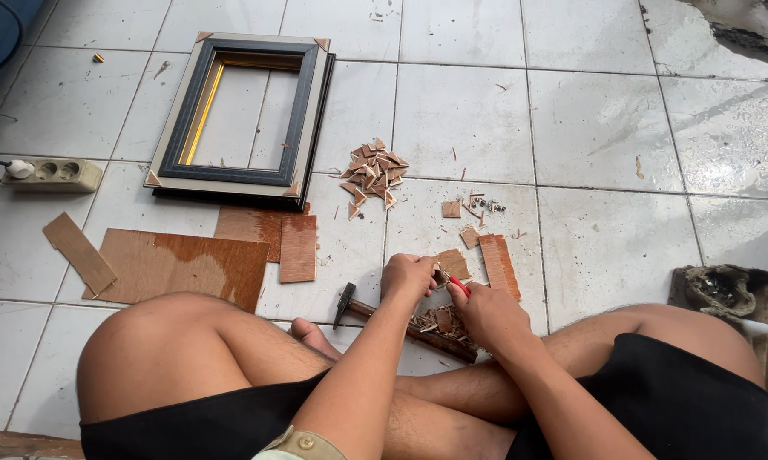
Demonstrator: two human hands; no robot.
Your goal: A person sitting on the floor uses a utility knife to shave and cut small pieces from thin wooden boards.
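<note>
I sit cross-legged on a white tiled floor. My left hand point(407, 275) pinches a small brown hardboard piece point(454, 263) just above the floor. My right hand point(488, 312) grips a red-handled cutting tool point(459, 285) whose tip meets that piece. A narrow hardboard strip point(499, 265) lies right of the hands. Below them lies a hammer point(401, 324) with a wooden handle, beside a small heap of brown offcuts point(441, 322).
An empty picture frame point(243, 113) with dark and gold moulding lies at upper left. A pile of small triangular wood pieces point(372, 172) sits beside it. Hardboard sheets point(179, 266) lie at left, a power strip point(53, 174) further left, and a dirty rag point(724, 290) at right.
</note>
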